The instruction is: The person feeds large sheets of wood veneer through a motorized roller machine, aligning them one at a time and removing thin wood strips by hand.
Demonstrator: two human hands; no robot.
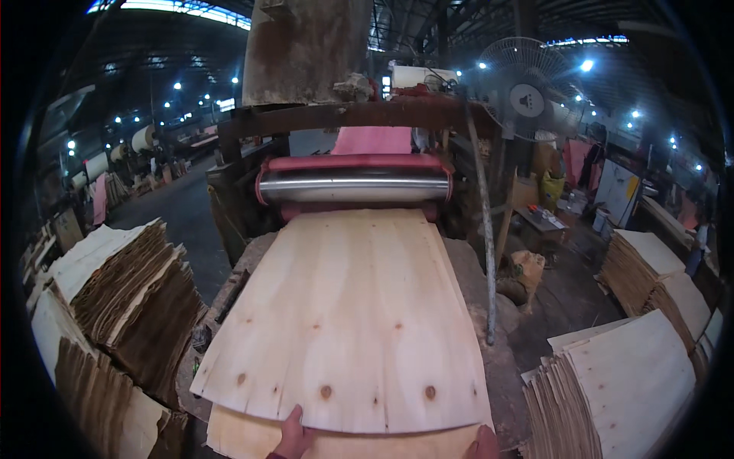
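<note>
A large pale wood veneer sheet [352,306] with brown knots slopes away from me, its far edge reaching the rollers. Another veneer sheet [344,444] shows beneath its near edge. My left hand [293,437] grips the near edge of the top sheet, thumb on its upper face and the other fingers mostly hidden. At the near right corner, my right hand [482,443] is closed on the sheet's edge, partly cut off by the picture's lower border. Ahead stands a roller machine with a shiny metal roller [355,186] below a pink-red roller [355,162].
Stacked veneer [126,283] rises at the left, and another veneer stack [619,382] stands at the right. A grey pole [483,229] leans right of the machine, near a round fan [526,99]. A sack [527,271] lies on the floor beyond the pole.
</note>
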